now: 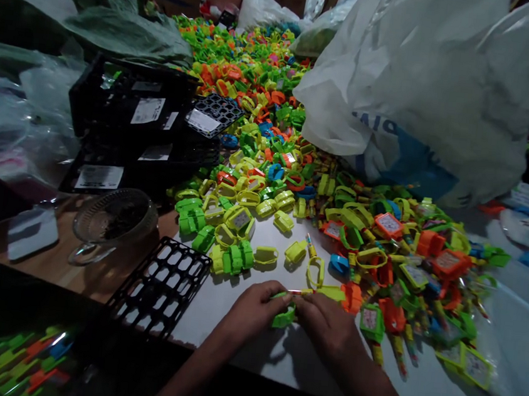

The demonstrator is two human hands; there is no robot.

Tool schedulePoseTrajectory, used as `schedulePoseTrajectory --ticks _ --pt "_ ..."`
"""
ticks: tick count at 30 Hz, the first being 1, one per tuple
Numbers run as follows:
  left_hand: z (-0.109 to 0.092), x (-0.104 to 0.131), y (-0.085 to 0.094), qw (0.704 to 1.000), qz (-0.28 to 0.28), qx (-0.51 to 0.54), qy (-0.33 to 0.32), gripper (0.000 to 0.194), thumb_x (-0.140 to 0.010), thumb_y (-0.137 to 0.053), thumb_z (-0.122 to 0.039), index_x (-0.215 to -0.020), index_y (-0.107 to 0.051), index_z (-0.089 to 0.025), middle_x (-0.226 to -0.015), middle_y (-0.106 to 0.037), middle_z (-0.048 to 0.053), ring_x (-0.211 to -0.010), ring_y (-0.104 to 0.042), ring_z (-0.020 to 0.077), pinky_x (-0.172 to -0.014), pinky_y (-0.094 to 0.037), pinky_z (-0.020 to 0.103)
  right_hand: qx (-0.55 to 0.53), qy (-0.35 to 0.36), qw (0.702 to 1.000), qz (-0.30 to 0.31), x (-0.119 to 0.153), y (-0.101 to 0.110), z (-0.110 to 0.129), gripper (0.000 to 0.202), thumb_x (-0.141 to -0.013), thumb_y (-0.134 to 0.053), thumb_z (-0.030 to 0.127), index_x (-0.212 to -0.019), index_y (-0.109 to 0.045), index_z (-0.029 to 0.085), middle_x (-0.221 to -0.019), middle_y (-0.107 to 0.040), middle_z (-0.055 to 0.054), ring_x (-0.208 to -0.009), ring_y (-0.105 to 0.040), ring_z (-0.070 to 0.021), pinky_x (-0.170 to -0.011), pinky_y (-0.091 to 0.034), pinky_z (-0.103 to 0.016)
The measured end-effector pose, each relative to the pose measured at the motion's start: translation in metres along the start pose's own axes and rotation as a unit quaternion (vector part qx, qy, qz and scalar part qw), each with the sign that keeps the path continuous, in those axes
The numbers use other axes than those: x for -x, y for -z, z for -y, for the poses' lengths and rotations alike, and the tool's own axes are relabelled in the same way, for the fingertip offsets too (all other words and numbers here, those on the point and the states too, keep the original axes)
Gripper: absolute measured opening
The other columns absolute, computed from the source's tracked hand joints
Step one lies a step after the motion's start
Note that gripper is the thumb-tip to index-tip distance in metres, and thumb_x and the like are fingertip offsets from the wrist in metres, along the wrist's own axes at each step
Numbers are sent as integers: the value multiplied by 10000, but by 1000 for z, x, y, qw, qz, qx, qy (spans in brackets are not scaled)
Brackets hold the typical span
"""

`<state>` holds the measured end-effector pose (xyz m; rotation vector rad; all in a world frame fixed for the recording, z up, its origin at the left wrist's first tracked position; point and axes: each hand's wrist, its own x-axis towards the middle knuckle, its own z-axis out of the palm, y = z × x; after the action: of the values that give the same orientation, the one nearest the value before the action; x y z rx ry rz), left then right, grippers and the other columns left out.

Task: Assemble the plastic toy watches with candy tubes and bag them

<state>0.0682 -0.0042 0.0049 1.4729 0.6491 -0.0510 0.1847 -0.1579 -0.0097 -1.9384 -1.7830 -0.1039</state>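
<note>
My left hand [252, 310] is closed, its fingers around a bright green toy watch [284, 319] near the table's front edge. My right hand [327, 324] meets it from the other side, fingers pinched on a thin, colourful tube [300, 292] that lies across both sets of fingertips. Part of the watch is hidden by the fingers, so I cannot tell whether the tube is inside it. Just beyond the hands are a yellow toy watch [315, 271] and another thin tube [311, 246]. An orange toy watch [352, 297] lies beside my right hand.
A heap of toy watches [245, 199] stretches to the back. More watches with tubes [399, 269] lie at right, below a large white plastic bag [428, 83]. To the left are a black grid tray [160, 288], a glass cup [115, 217] and black labelled trays [132, 108].
</note>
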Motion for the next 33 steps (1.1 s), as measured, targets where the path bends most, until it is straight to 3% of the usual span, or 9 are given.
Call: schedulePoseTrajectory --ticks 3,7,11,15,20,24,29,31,33 --pt "-17 -4 2 998 -14 22 -59 367 -857 -487 -493 -973 -638 -179 -871 -662 25 -773 -592 151 -721 -455 257 27 -51 998 -37 0 34 -35 299 -933 -471 214 -1222 -545 235 -1038 -652 -89 -946 -607 -211 -797 -524 -351" --pt "-24 -13 7 988 -129 -34 -84 330 -865 -489 -459 -984 -635 -188 -843 -641 18 -676 -586 131 -645 -450 247 195 -152 955 -162 -14 67 -76 385 -922 -468 233 -1303 -526 237 -1282 -537 -151 -1177 -505 -322 -950 -439 -528" --pt "-7 -22 7 985 -144 -72 -65 315 -881 -448 -429 -927 -631 -177 -806 -644 19 -597 -598 126 -599 -454 258 209 -113 970 -47 -50 40 -66 422 -888 -490 134 -1294 -532 243 -1304 -523 -140 -1158 -519 -294 -919 -475 -452" --pt "12 -21 1 986 -144 -66 -49 363 -875 -459 -409 -1087 -609 -156 -936 -681 83 -763 -658 186 -639 -498 289 131 -104 983 78 -77 -2 -44 287 -878 -477 72 -1117 -593 178 -1174 -580 -139 -1047 -573 -247 -858 -498 -364" --pt "15 -14 -9 982 -160 -12 -100 506 -871 -513 -412 -1322 -496 -186 -1307 -579 122 -1165 -565 238 -917 -487 350 -95 -177 979 26 -62 -13 -21 141 -943 -420 206 -1026 -533 193 -989 -585 -85 -853 -593 -185 -725 -490 -295" --pt "5 -13 -13 972 -181 88 -124 443 -892 -516 -414 -1292 -521 -226 -1330 -581 67 -1240 -512 210 -1050 -384 334 -337 -249 908 -3 -47 -10 4 172 -959 -416 325 -1042 -520 217 -833 -568 -10 -583 -547 -101 -546 -436 -232" --pt "3 -10 -13 952 -107 260 -124 407 -897 -522 -418 -1233 -566 -193 -1205 -652 80 -1098 -588 203 -953 -438 314 -589 -331 736 34 -51 -2 14 227 -904 -523 427 -919 -528 200 -628 -506 68 -384 -430 -42 -397 -267 -190" --pt "6 -9 -13 944 -111 287 -118 377 -901 -512 -426 -1162 -615 -175 -1159 -666 86 -1057 -597 195 -918 -446 302 -617 -344 707 43 -53 0 16 230 -886 -549 422 -936 -526 199 -563 -493 82 -366 -404 -42 -390 -223 -184" --pt "9 -8 -13 940 -154 289 -99 373 -888 -524 -445 -1116 -631 -170 -1085 -682 76 -974 -613 177 -841 -461 274 -602 -353 713 66 -53 1 19 219 -889 -538 395 -993 -513 204 -521 -491 87 -390 -406 -55 -413 -241 -183"
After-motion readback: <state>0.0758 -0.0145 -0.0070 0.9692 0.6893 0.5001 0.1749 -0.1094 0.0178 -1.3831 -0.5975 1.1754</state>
